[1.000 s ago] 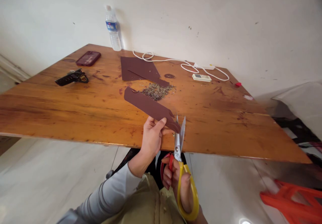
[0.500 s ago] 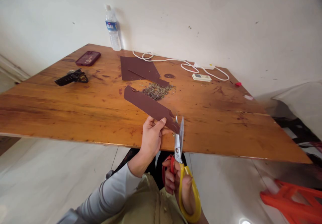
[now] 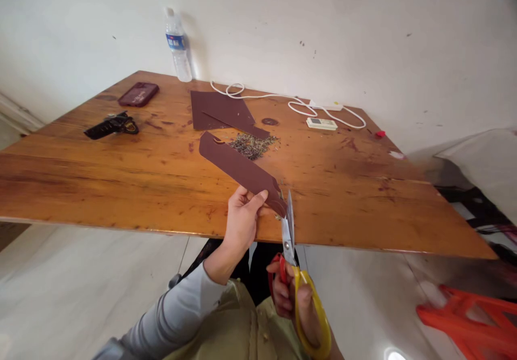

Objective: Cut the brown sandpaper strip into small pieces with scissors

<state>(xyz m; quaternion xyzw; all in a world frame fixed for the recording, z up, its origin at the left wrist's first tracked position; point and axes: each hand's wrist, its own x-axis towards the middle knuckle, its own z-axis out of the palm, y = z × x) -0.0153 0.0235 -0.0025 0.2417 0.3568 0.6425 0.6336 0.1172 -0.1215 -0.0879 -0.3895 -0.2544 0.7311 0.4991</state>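
Note:
Between the thumb and fingers of my left hand (image 3: 242, 217) is a strip of dark maroon card (image 3: 238, 166), tilted over the front of the table. Its far end has a small notch, and its near right edge is cut unevenly. My right hand (image 3: 288, 295) is closed around the red and yellow handles of a pair of scissors (image 3: 287, 236). The scissor blades point away from me, with the card's near corner at them. Just beyond the strip lies a heap of small dark and pale shreds (image 3: 252, 145). Behind it are flat maroon card pieces (image 3: 220, 109).
On the wooden table (image 3: 133, 187) are a maroon phone (image 3: 138, 95), a black hair clip (image 3: 111, 125), a water bottle (image 3: 177, 47) by the wall, a white cable (image 3: 266, 97) and a small white device (image 3: 321, 124). An orange plastic stool (image 3: 468, 317) stands at lower right.
My right hand and the scissors have shifted slightly right and toward me, and the blades look closer together. My left hand keeps its hold on the card strip.

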